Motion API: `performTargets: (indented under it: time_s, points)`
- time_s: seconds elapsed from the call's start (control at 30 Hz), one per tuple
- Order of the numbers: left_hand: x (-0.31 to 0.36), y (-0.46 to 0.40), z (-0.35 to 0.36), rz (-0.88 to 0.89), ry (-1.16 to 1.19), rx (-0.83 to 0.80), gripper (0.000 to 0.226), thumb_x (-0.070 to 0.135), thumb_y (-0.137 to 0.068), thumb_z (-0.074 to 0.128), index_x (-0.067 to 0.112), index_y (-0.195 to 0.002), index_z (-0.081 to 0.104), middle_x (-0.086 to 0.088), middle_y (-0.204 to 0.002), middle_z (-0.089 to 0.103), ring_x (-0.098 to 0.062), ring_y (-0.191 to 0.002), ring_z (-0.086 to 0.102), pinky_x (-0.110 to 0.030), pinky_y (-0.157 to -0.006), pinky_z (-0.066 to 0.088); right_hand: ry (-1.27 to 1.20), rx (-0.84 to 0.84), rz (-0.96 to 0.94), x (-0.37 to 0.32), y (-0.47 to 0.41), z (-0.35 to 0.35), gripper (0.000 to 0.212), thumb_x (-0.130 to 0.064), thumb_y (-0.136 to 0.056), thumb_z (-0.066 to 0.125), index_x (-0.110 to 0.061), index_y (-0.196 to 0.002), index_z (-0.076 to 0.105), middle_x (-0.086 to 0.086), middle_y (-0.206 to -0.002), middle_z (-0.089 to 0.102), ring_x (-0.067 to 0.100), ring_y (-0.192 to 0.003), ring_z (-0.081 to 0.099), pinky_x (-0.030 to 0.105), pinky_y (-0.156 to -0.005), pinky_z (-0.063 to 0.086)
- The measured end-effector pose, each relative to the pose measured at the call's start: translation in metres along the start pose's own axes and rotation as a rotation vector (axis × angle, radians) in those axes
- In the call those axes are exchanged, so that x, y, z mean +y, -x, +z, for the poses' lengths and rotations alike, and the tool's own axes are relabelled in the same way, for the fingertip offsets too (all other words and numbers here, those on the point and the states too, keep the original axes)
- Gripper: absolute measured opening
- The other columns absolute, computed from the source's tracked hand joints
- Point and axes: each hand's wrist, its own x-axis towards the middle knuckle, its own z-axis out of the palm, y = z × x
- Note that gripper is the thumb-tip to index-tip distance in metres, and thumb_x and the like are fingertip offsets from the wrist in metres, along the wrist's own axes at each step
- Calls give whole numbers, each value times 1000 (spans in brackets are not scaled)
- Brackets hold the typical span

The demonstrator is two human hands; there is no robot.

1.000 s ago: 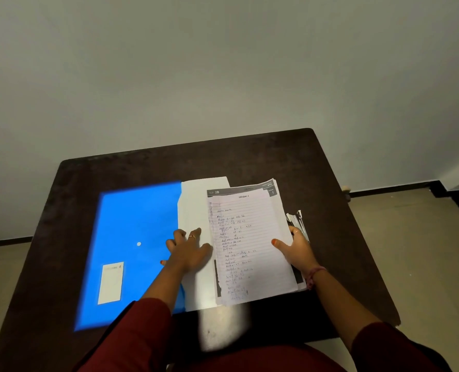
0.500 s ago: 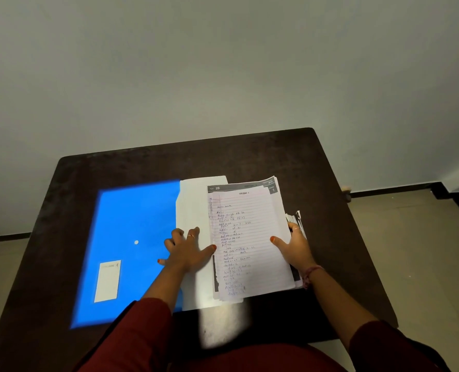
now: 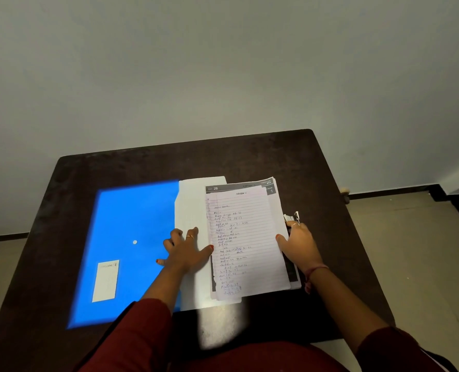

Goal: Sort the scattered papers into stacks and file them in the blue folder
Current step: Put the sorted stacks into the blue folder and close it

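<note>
From my feed I see the blue folder (image 3: 131, 237) lying open and flat on the dark table (image 3: 249, 157), its label (image 3: 106, 281) near the front left corner. A white sheet (image 3: 193, 205) overlaps the folder's right edge, and the paper stack (image 3: 245, 242) sits on that sheet, a handwritten lined page on top (the writing is too small for me to read). My left hand (image 3: 186, 251) lies flat with fingers spread, pressing on the white sheet just beside the stack's left edge. My right hand (image 3: 299, 244) holds the stack's right edge, thumb on top and fingers curled under. A few more papers (image 3: 292, 217) poke out beyond its fingers.
</note>
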Motion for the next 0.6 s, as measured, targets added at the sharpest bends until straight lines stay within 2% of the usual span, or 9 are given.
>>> performTargets:
  time_s: [0.4, 0.5, 0.6]
  points:
    - [0, 5, 0, 18, 40, 6, 78, 67, -82, 49, 38, -148, 19, -4, -147, 5, -31, -135, 7, -68, -104, 18, -76, 100, -73, 1, 11, 5, 37, -23, -92, 59, -7, -126, 58, 12, -131, 52, 27, -121, 50, 38, -104, 43]
    - [-4, 4, 0, 32, 60, -17, 79, 69, -82, 48, 38, -149, 19, -4, -148, 4, -31, -135, 6, -67, -106, 17, -86, 107, -82, -2, 12, 8, 36, -20, -92, 60, -6, -125, 58, 11, -129, 53, 25, -117, 53, 37, -103, 44]
    - [-5, 4, -3, 30, 150, -3, 70, 63, -87, 48, 38, -148, 25, -3, -149, 9, -30, -137, 8, -65, -109, 12, -106, 86, -80, -5, 14, 12, 39, -22, -90, 62, -6, -125, 57, 11, -127, 54, 24, -110, 56, 36, -99, 47]
